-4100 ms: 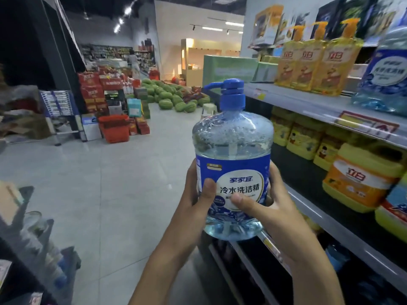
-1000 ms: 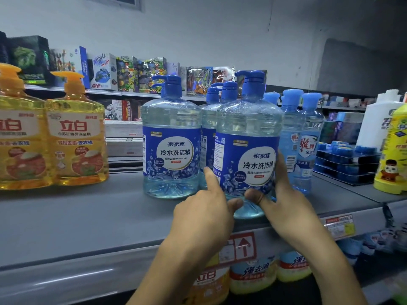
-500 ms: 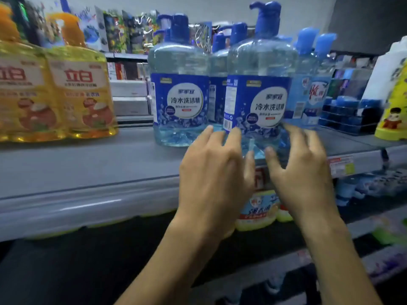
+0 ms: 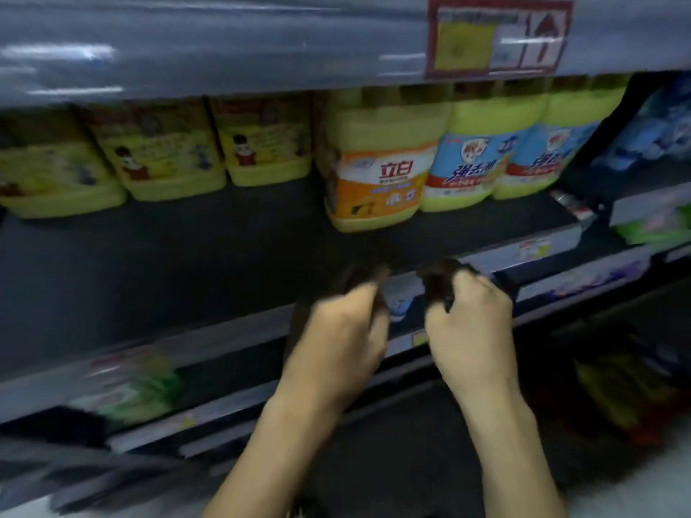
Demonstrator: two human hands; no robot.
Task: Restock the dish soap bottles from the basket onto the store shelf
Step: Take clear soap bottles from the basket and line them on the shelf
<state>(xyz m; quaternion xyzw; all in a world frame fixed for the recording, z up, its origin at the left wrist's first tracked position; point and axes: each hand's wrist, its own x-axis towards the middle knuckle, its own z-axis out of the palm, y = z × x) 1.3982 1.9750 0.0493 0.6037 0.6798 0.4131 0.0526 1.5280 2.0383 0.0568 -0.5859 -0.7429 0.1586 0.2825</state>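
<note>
My left hand (image 4: 344,330) and my right hand (image 4: 471,323) hang side by side in front of the lower shelves, both blurred by motion. Their fingers are loosely curled and neither holds anything. The clear blue dish soap bottles and the basket are out of view. Only the grey front edge of the top shelf (image 4: 261,43) shows, with a red-framed price tag (image 4: 497,35) on it.
Yellow detergent jugs (image 4: 377,158) with orange and blue labels line the dark second shelf (image 4: 187,256). Blue packs (image 4: 658,132) sit at the right. Lower shelves hold green packs (image 4: 131,386) and dark goods. Pale floor shows at the bottom right corner.
Both hands have let go of the blue bottle on the top shelf and dropped away from it. My view has swung down to the lower shelves.
</note>
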